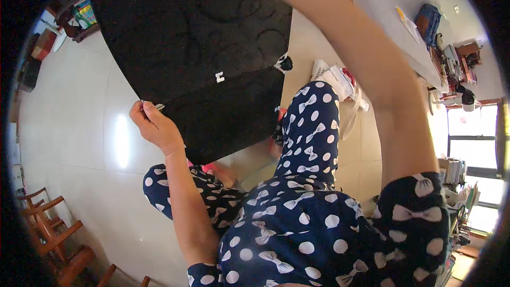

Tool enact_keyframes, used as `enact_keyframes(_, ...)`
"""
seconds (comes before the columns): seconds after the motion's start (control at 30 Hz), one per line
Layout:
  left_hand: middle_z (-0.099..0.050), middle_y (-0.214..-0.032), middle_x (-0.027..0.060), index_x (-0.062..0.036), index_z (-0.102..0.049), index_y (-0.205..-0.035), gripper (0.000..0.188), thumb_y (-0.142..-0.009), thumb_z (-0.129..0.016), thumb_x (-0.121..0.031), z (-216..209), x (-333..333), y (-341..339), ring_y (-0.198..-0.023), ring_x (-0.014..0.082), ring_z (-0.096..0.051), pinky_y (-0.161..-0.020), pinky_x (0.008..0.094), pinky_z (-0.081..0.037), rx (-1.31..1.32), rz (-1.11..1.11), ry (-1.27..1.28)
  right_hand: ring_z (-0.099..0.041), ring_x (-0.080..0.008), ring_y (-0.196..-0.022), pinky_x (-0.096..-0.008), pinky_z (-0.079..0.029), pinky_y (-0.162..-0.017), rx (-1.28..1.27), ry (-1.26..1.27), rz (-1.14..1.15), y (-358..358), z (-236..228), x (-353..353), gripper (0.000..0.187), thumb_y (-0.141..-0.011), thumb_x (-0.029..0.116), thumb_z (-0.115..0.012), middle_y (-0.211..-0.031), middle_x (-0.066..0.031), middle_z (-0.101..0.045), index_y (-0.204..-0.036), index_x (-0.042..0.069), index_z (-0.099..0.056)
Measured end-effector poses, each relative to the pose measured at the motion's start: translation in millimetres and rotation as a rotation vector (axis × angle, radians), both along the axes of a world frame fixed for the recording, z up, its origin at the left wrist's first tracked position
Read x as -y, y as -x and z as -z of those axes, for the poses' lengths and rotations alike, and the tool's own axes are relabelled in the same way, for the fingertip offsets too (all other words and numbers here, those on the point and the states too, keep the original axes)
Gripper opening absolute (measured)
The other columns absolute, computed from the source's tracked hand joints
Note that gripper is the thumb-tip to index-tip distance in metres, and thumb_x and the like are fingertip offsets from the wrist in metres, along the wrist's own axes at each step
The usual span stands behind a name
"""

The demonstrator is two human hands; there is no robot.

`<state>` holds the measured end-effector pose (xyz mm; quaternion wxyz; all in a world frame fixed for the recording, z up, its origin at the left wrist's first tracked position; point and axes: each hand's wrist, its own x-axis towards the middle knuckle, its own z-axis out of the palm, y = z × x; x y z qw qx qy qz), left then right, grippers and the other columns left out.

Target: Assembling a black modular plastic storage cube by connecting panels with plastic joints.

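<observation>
**Black cloth held up over a tiled floor**

At far left, wooden chairs point(50, 228) stand on the pale tiled floor point(79, 127). The left hand point(151, 125) is closed, pinching the lower left edge of a large black cloth point(196, 48) that hangs spread above the person's knees. The right arm reaches up to the cloth's top edge; that hand is out of view, its grip untellable. A cluttered table point(393, 16) stands right.
</observation>
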<state>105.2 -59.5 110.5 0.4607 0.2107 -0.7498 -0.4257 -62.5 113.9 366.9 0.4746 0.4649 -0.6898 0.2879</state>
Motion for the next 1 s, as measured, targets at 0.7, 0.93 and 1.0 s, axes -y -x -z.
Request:
enact_keyframes(0.7,-0.051,-0.13,0.0201,0.0042,-0.05,-0.122,0.032,-0.096,-0.05,-0.016,-68,-12,37,-0.118,0.0296,-0.051,-0.102,0.0403,-0.039,-0.103,-0.042,0.48,-0.046,-0.0158,-0.07,-0.0337,-0.041,-0.066,1.285,0.494,0.127,-52,246,-119,0.049,-0.103,0.04,-0.037,-0.071,-0.0079,-0.05,-0.083,-0.002,-0.053)
enact_keyframes(0.93,-0.065,-0.111,0.0046,-0.0129,-0.067,-0.094,0.023,-0.072,-0.066,-0.018,-148,-180,145,-0.109,0.0204,-0.059,-0.105,0.0401,-0.037,-0.197,0.949,1.401,-0.048,-0.0155,-0.077,-0.0326,-0.043,-0.068,1.238,0.948,-0.033,-51,267,-95,0.036,-0.103,0.03,-0.041,-0.081,-0.0106,-0.054,-0.092,-0.002,-0.053)
enact_keyframes(1.0,-0.07,-0.098,0.0047,-0.013,-0.07,-0.086,0.015,-0.073,-0.066,-0.019,-138,-201,180,-0.098,0.0205,-0.064,-0.095,0.039,-0.045,-0.093,0.974,1.629,-0.051,-0.0149,-0.079,-0.032,-0.044,-0.071,1.27,1.027,-0.084,-49,269,-98,0.031,-0.101,0.025,-0.045,-0.082,-0.0096,-0.056,-0.095,-0.003,-0.055)
